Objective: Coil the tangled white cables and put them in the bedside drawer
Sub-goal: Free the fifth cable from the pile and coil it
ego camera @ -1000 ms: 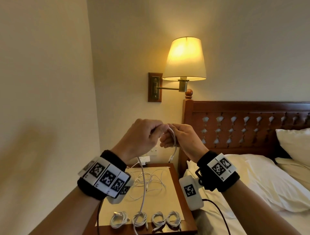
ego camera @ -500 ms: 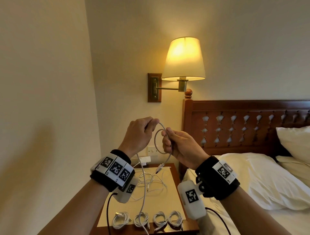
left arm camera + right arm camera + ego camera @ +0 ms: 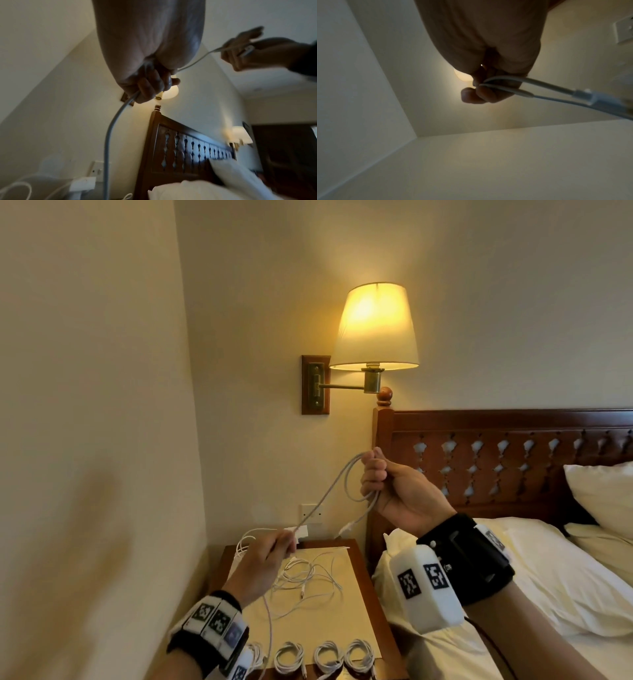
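A white cable [image 3: 329, 494] runs through the air between my two hands above the bedside table [image 3: 376, 580]. My right hand [image 3: 387, 491] is raised in front of the headboard and grips a small loop of it, with the plug end [image 3: 346, 529] dangling below; the wrist view shows the strands [image 3: 505, 86] pinched in its fingers. My left hand [image 3: 270, 556] is lower, over the table, and pinches the same cable [image 3: 116, 121], which trails down from it. A loose tangle of white cables [image 3: 308, 577] lies on the tabletop. Several coiled cables [image 3: 329, 659] sit in a row at the front edge.
A lit wall lamp [image 3: 375, 326] hangs above the table. The wooden headboard [image 3: 496, 467] and the bed with white pillows [image 3: 603, 494] are on the right. A bare wall [image 3: 85, 440] is close on the left. A wall socket [image 3: 311, 513] sits behind the table.
My left hand has dropped from beside the right hand down to the table, drawing the cable out. The right hand has stayed raised with the loop.
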`<state>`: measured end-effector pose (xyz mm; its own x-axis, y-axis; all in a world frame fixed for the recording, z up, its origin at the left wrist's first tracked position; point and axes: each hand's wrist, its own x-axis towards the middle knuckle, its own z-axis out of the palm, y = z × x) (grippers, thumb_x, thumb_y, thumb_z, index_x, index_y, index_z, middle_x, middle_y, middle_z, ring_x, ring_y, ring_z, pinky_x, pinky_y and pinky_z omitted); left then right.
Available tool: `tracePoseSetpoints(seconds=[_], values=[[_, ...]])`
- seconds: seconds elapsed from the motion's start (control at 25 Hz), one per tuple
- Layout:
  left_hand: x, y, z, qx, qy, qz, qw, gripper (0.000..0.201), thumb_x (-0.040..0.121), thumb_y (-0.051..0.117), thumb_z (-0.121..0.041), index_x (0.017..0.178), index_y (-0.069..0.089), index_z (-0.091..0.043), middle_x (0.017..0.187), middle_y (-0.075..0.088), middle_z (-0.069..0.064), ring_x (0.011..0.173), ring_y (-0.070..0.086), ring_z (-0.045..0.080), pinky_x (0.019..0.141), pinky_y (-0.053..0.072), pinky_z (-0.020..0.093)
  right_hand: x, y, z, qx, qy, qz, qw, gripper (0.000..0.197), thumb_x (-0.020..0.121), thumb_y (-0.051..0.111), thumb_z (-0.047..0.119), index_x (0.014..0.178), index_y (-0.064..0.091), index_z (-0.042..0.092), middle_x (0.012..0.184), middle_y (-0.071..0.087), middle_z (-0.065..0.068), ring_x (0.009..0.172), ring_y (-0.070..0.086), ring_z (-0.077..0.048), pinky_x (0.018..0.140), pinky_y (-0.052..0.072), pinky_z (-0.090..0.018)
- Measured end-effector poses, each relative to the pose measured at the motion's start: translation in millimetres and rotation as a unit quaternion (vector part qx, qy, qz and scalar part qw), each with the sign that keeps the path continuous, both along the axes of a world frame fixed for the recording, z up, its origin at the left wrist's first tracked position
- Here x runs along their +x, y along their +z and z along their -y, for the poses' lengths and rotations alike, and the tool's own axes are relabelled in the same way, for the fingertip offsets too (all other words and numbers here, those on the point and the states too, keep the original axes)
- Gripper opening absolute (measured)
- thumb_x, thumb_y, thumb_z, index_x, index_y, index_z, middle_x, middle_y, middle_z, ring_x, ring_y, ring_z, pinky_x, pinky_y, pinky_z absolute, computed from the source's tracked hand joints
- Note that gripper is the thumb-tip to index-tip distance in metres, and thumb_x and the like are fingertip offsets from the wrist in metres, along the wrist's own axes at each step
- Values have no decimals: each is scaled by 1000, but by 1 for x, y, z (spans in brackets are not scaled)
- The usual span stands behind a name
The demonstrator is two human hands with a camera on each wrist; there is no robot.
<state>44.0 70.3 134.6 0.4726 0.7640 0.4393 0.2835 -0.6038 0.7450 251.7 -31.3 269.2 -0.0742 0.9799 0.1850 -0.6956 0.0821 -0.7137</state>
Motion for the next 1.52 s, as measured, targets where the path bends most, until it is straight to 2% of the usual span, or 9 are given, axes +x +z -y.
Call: tracePoseSetpoints(seconds=[0.12, 0.24, 0.36, 0.56, 0.8, 0.92, 1.12, 1.28, 1.52], values=[[0, 10, 27, 82, -40, -129, 987, 40, 102, 43, -34, 66, 50, -19, 56, 45, -10, 54, 39, 6, 59, 37, 36, -2, -6, -6, -2, -76, 89, 993, 27, 103, 37, 22, 86, 54, 9, 66, 55, 0, 53, 57, -9, 52, 50, -18], [10, 58, 64, 182, -59, -199, 961, 40, 101, 42, -39, 63, 45, -27, 56, 46, -9, 53, 43, 9, 55, 35, 26, -18, -12, -11, 33, -154, 220, 963, 26, 102, 42, 21, 89, 58, 5, 72, 65, -8, 63, 67, -17, 60, 56, -23], [10, 96, 81, 260, -17, -193, 946, 35, 100, 41, -43, 67, 44, -33, 54, 45, -13, 51, 46, 7, 52, 29, 18, -30, -10, -10, 58, -178, 266, 946, 26, 102, 42, 18, 90, 57, 1, 71, 67, -11, 60, 67, -18, 58, 55, -23], [13, 120, 80, 333, 44, -150, 930, 28, 100, 42, -42, 82, 58, -29, 53, 39, -19, 45, 41, 3, 51, 41, 25, -35, -21, -10, 78, -188, 349, 915, 35, 101, 48, 23, 95, 65, -7, 73, 65, -14, 61, 61, -18, 58, 54, -23], [17, 125, 49, 381, 116, -142, 906, 33, 99, 32, -48, 88, 54, -26, 58, 44, -13, 51, 44, 5, 51, 38, 24, -41, -25, -2, 77, -142, 337, 928, 35, 104, 39, 23, 96, 63, -3, 69, 66, -10, 57, 63, -17, 59, 53, -25], [20, 122, 36, 331, 113, -88, 933, 39, 96, 32, -54, 84, 52, -23, 59, 49, -9, 54, 48, 8, 51, 36, 24, -45, -23, 1, 57, -110, 301, 945, 37, 105, 36, 28, 90, 63, 7, 63, 58, -3, 54, 54, -13, 58, 47, -23], [24, 107, 27, 98, -27, 84, 991, 41, 97, 44, -52, 80, 63, -20, 64, 62, -5, 60, 55, 11, 60, 43, 32, -44, -23, 3, 3, 0, 139, 990, 35, 104, 35, 29, 89, 58, 8, 57, 44, 4, 48, 40, -7, 49, 35, -16], [31, 101, 35, -75, -49, 162, 983, 42, 95, 46, -44, 65, 67, -23, 46, 44, -10, 45, 37, 4, 47, 33, 18, -42, -24, 3, -18, 66, 74, 995, 29, 100, 39, 29, 91, 55, 7, 55, 43, 5, 46, 41, -6, 48, 35, -17], [24, 69, 19, -78, -78, 177, 978, 40, 95, 43, -44, 73, 59, -14, 52, 37, -4, 44, 29, 11, 42, 28, 22, -29, -5, 8, -22, 60, 15, 998, 25, 99, 39, 24, 83, 52, 9, 52, 44, 7, 43, 41, -4, 46, 37, -14]])
